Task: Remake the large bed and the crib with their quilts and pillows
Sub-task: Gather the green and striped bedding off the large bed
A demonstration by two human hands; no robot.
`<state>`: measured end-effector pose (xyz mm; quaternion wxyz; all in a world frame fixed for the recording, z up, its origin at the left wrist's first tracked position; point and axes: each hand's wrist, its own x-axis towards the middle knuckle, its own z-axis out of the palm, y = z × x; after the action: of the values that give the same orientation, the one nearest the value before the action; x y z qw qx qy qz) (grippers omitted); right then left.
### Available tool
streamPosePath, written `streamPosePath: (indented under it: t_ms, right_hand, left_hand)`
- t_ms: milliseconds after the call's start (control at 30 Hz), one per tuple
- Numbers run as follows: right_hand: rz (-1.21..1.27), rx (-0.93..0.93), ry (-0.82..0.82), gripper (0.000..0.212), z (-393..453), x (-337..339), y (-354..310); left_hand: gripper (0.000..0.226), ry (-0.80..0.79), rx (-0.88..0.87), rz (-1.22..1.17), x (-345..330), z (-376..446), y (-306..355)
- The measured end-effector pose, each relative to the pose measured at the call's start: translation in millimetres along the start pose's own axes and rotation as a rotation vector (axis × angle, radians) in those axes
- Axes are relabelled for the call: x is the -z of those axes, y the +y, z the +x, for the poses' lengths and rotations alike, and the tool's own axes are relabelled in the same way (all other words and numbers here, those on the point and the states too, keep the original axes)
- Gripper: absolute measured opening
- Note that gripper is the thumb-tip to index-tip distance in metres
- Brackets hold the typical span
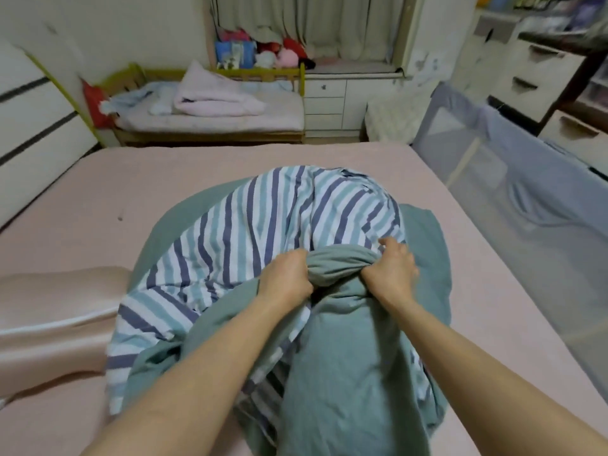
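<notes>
The striped quilt (263,232), teal on its reverse, is lying bunched in a heap in the middle of the large bed (98,192), reaching toward the near edge. Both hands are clenching the same gathered teal fold: the left hand (286,278) is fisting it from the left, and the right hand (391,274) is pinching it from the right, fingers curled into the cloth.

Judging from this, pulling on a mid-fold rather than a corner is likely to twist the quilt further, or drag it off the near edge.

A pink pillow (56,317) is lying at the left edge, just beside the heap, so a spreading quilt could bury it. The mesh bed rail (513,179) is standing along the right edge. Beyond the far edge, the crib (210,103) is holding a rumpled pink quilt (214,93), not yet made.
</notes>
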<state>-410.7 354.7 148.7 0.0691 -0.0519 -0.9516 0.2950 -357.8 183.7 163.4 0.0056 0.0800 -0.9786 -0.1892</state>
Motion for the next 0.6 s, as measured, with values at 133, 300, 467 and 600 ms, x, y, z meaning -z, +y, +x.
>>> streamPosePath:
  t_ms: [133,300,467,600]
  right_hand:
    - [0.001,-0.287,-0.342,0.103,65,-50,50]
    - [0.372,-0.376,-0.59,0.108,61,-109,83]
    - [0.529,-0.138,-0.512,0.02,39,-83,86]
    - [0.631,-0.208,-0.505,0.017,40,-21,131]
  left_hand:
    - [0.052,-0.065,-0.037,0.137,-41,47,12]
    - [0.097,-0.112,-0.113,0.325,-79,60,4]
    - [0.117,-0.033,-0.377,0.586,-79,75,25]
    - [0.106,-0.175,-0.542,0.662,-105,100,84]
